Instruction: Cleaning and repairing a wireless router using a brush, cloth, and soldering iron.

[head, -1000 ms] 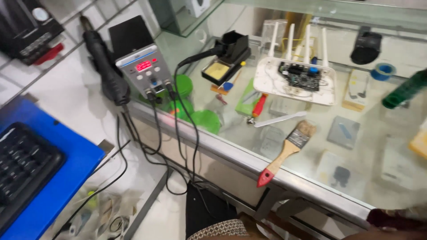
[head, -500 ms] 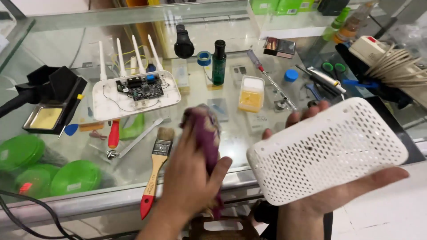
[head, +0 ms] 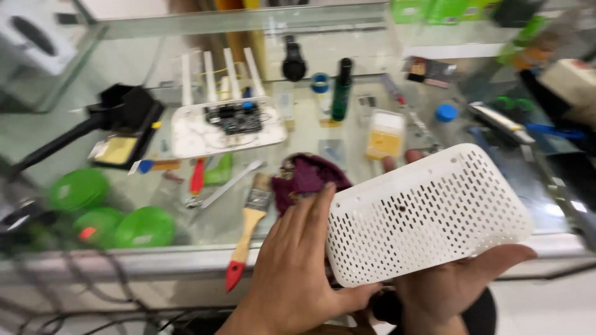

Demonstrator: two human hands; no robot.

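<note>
Since half a second ago, the left hand (head: 298,267) has lowered the purple cloth (head: 307,180) against the white cover (head: 425,214) and now presses there, fingers closed on the cloth. The right hand (head: 453,285) cradles the cover from beneath, above the glass counter (head: 186,248). Wiping looks underway. A brush (head: 248,229) lies just beside.

Both hands, left hand (head: 298,267) and right hand (head: 456,282), hold a white perforated cover (head: 425,214) beside a maroon cloth (head: 307,177).
</note>
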